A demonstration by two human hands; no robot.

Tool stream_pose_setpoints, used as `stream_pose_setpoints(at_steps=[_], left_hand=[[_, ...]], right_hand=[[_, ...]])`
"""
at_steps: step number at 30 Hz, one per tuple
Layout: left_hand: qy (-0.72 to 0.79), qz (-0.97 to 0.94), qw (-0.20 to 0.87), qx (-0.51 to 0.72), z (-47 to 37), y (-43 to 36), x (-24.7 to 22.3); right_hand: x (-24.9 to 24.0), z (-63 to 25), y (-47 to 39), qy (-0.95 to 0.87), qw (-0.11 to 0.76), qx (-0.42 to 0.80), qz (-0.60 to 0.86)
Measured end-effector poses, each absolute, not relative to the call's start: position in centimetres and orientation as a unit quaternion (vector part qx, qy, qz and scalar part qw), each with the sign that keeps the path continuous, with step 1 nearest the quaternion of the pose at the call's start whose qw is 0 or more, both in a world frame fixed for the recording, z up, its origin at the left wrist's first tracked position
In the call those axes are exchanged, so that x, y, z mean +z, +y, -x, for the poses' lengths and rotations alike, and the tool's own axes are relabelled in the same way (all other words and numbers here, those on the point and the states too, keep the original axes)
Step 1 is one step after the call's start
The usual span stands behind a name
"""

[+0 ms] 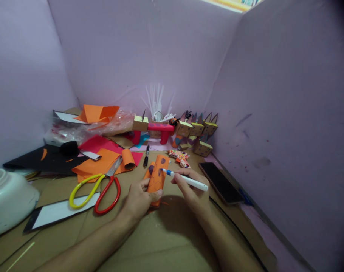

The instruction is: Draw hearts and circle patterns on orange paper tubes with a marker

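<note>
An orange paper tube [157, 182] with dark purple spots and drawn outlines is held upright, slightly tilted, in my left hand [139, 198]; the fingers wrap round its lower part. Another orange piece shows behind it. My right hand [192, 189] is closed on a white marker [193, 182], whose blue end points left and its tip meets the tube near a partly coloured spot. Left of my left hand lie scissors [107, 185] with one yellow and one red handle, blades resting by orange paper [96, 163].
A white pot [10, 202] stands at the left edge. Behind are a pink figure [160, 127] and several cardboard heads [203, 147]. A phone [220, 182] and black cable [236, 228] lie right. A black pen [146, 155] and small orange roll [128, 159] lie ahead.
</note>
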State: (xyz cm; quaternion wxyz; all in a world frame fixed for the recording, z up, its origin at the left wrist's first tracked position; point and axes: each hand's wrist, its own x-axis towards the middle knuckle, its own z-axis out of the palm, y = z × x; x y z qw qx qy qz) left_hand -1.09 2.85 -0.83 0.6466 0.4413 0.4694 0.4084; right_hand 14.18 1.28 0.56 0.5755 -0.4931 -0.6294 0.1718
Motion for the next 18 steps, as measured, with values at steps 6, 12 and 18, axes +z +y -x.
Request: stream_pose_setpoints(at_steps=[6,12,18], left_hand=[[0.460,-0.441,0.652,0.411,1.10,2.80,-0.66],[0.465,-0.438,0.650,0.411,1.04,2.71,-0.58],[0.466,-0.436,0.640,0.428,0.99,2.58,-0.27]], right_hand=[[0.52,-14.15,1.21,-0.626,0.575,0.180,0.496],[0.54,-14.17,1.30,-0.627,0.570,0.185,0.498],[0.53,-14.16,1.20,-0.593,0.590,0.205,0.508]])
